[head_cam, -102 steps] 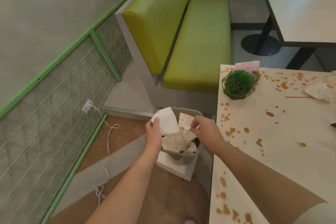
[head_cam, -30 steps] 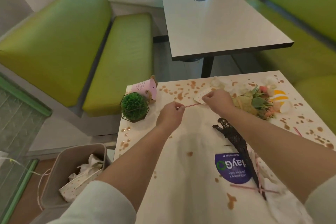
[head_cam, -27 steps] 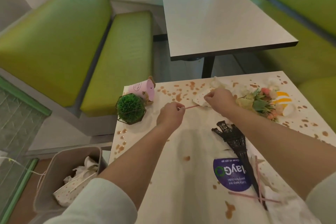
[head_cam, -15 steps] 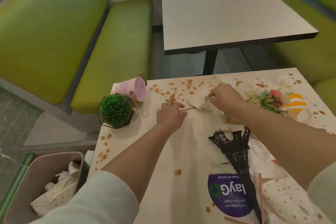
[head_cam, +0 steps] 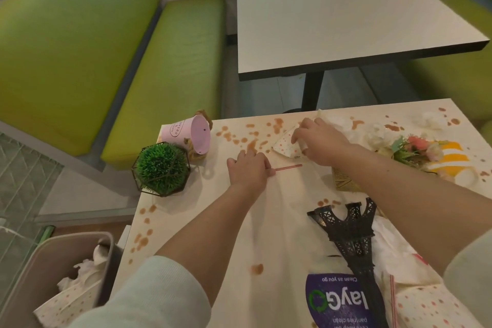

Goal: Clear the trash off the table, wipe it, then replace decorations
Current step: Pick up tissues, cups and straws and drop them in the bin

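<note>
Left hand (head_cam: 249,170) pinches striped straw (head_cam: 288,167) (end protruding rightward).

Near end of the red-striped straw (head_cam: 288,167) hidden under the left hand (head_cam: 249,171), perhaps pinched.

Soft, even indoor light fell around me; shadows stayed faint, edges bent with wide-angle distortion, everything slightly blurred.
</note>
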